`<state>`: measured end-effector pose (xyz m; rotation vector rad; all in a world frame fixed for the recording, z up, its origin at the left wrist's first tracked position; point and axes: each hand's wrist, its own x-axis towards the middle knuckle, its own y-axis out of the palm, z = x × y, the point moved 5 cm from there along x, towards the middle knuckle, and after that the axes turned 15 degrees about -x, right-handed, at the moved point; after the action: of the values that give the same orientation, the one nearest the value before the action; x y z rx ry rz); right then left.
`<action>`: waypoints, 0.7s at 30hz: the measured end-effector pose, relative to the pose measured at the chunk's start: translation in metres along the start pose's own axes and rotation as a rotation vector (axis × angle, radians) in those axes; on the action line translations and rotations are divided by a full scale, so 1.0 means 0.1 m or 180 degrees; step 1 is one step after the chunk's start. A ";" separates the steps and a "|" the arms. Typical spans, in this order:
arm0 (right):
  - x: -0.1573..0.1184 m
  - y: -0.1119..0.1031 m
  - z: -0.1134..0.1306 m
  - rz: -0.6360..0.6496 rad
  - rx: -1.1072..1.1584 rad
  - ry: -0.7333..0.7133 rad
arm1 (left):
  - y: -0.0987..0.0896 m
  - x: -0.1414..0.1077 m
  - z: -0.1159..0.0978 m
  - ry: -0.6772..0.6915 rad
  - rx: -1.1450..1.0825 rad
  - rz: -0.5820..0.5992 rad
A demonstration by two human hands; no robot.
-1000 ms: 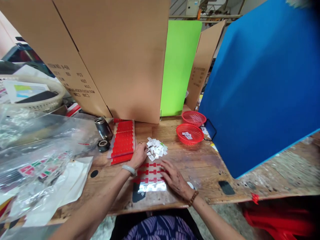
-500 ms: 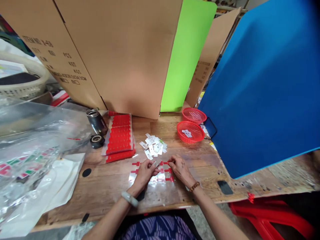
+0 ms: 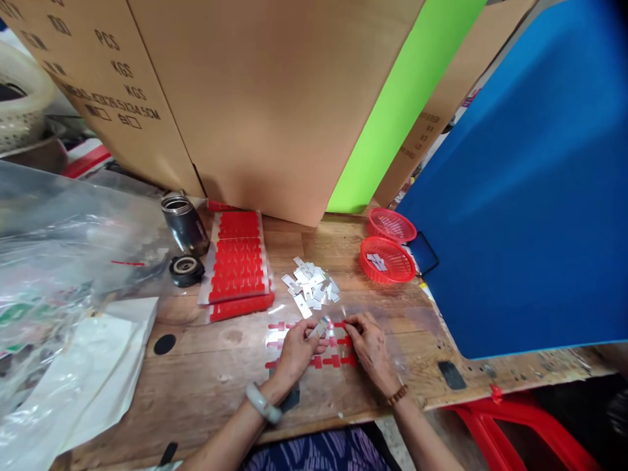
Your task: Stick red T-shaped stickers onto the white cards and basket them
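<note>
Between the thumb and fingers of my left hand (image 3: 297, 350) is a small flat white-grey piece (image 3: 318, 327). Beneath both hands lies a clear plastic sheet carrying rows of red T-shaped stickers (image 3: 331, 360). My right hand (image 3: 370, 343) pinches at a red sticker (image 3: 339, 324) at the sheet's upper right; whether it is lifted off, I cannot tell. Just beyond the sheet, a loose heap of small white pieces (image 3: 310, 284) lies on the wooden table (image 3: 206, 366).
Stacked red sticker sheets (image 3: 238, 265) lie left of the heap, beside an open dark flask (image 3: 185, 226) and its lid (image 3: 187, 269). Two red baskets (image 3: 387, 260) stand right. Cardboard (image 3: 265, 104) and a blue board (image 3: 530, 196) rise behind. Plastic bags (image 3: 63, 261) cover the left.
The view has shifted, so the table things appear moved slightly. My left hand still holds the white-grey piece, now turned more into view. My right hand stays at the sheet's upper right.
</note>
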<state>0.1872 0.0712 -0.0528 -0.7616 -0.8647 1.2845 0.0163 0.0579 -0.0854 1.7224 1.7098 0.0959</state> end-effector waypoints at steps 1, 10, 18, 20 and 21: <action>0.01 0.00 0.00 -0.0013 -0.0013 0.0065 | 0.00 0.00 0.00 -0.0016 0.0021 0.0001; -0.01 0.01 0.04 0.0040 -0.0121 0.0175 | -0.02 0.04 0.03 0.0048 0.0120 0.0128; 0.02 0.03 0.00 0.0132 0.0140 0.0334 | -0.03 0.06 0.05 -0.0010 0.0087 0.0140; 0.01 0.02 -0.01 0.0131 0.0205 0.0307 | -0.03 0.04 0.04 0.0001 0.0106 0.0083; 0.00 0.02 -0.01 0.0128 0.0254 0.0276 | -0.03 0.04 0.04 0.0008 0.0110 0.0051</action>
<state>0.1873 0.0712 -0.0551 -0.7689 -0.7275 1.3043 0.0166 0.0596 -0.0913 1.7621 1.7090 0.0763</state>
